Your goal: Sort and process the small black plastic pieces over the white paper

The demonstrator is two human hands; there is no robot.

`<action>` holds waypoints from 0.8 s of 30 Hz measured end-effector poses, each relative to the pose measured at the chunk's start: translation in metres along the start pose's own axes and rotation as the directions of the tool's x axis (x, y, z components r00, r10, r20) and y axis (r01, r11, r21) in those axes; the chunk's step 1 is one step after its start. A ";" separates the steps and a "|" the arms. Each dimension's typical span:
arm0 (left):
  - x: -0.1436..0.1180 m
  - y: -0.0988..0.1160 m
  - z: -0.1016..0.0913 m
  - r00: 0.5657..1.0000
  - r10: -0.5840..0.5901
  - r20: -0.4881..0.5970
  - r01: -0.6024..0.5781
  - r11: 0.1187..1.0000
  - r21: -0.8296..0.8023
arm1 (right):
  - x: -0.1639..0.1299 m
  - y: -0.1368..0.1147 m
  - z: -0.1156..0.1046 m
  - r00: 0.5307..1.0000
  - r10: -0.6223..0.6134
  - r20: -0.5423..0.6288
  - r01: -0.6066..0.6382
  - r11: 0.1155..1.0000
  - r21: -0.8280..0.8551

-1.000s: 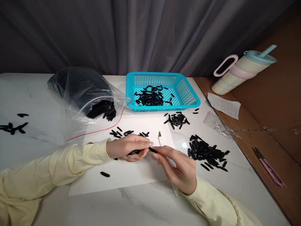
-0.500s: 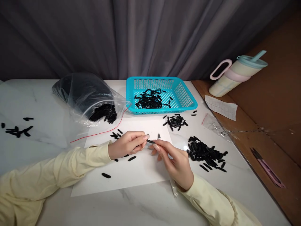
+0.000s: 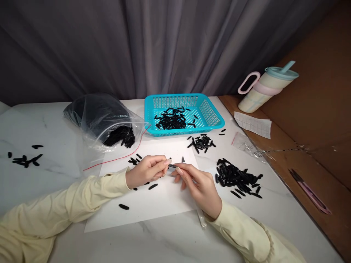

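My left hand [image 3: 149,171] is closed, its thumb and forefinger pinching one end of a small, slim black piece [image 3: 172,166]. At the other end of that piece are the thumb and forefinger of my right hand [image 3: 201,184], also pinched together. Both hands are over a white sheet of paper [image 3: 142,215]. A pointed grey blade tip [image 3: 183,159] shows just beyond my right fingers; the rest of it is hidden, and I cannot tell whether the hand holds it. Several loose black pieces [image 3: 124,206] lie on the paper around my left hand.
A blue basket [image 3: 185,132] holds many black pieces. Left of it lies an open clear bag [image 3: 90,128] of black pieces with a red strip [image 3: 120,158]. Black heaps [image 3: 237,177] lie at right, near pink-handled snips [image 3: 311,193], a paper slip [image 3: 253,125] and a tumbler [image 3: 257,91].
The view has shifted slightly. Both hands keep their pinch on the black piece, which has turned a little between the fingers.
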State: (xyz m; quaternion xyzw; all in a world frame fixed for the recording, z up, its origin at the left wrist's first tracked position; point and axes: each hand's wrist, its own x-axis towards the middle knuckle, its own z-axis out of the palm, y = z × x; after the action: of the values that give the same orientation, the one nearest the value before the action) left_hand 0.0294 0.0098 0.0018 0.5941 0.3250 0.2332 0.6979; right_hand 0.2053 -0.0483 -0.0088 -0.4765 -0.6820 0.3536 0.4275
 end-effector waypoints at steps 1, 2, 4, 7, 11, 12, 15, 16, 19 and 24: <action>0.000 0.000 0.000 1.000 0.002 0.003 -0.002 1.000 -0.004 | 0.000 0.000 0.000 1.000 0.004 0.000 -0.004 1.000 0.004; 0.000 0.000 0.000 1.000 0.004 0.004 -0.004 1.000 -0.005 | 0.000 0.001 0.000 1.000 0.007 0.001 -0.007 1.000 0.008; 0.000 -0.001 -0.001 1.000 0.006 0.005 -0.006 1.000 -0.004 | 0.000 0.001 0.000 1.000 0.016 0.004 -0.016 1.000 0.015; 0.000 -0.002 -0.002 1.000 0.009 0.006 -0.009 1.000 0.001 | 0.000 0.002 0.001 1.000 0.021 0.010 -0.022 0.999 0.023; -0.001 -0.002 -0.002 1.000 0.011 0.007 -0.011 1.000 0.016 | 0.000 0.003 0.001 1.000 0.016 0.014 -0.016 0.999 0.034; -0.001 -0.002 -0.002 1.000 0.010 0.007 -0.010 1.000 0.020 | 0.000 0.003 0.001 1.000 0.017 0.015 -0.017 0.999 0.036; -0.001 -0.001 -0.001 1.000 0.003 0.005 -0.003 1.000 0.029 | -0.001 0.003 0.000 1.000 0.022 0.017 -0.023 0.999 0.039; 0.000 -0.001 -0.001 1.000 0.000 0.002 0.000 1.000 0.030 | -0.001 0.002 0.000 1.000 0.024 0.017 -0.024 0.999 0.039; 0.000 0.000 -0.001 1.000 -0.011 0.005 0.011 0.999 0.034 | -0.002 0.002 0.000 0.999 0.027 0.021 -0.028 0.999 0.041; -0.001 0.000 0.000 1.000 -0.012 0.000 0.012 0.998 0.059 | 0.000 -0.001 0.000 0.998 0.046 0.040 -0.048 0.997 0.063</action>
State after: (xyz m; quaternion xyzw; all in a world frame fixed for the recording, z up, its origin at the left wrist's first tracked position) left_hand 0.0283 0.0093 0.0017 0.6124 0.3351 0.2191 0.6816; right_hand 0.2052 -0.0488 -0.0081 -0.4718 -0.6671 0.3941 0.4208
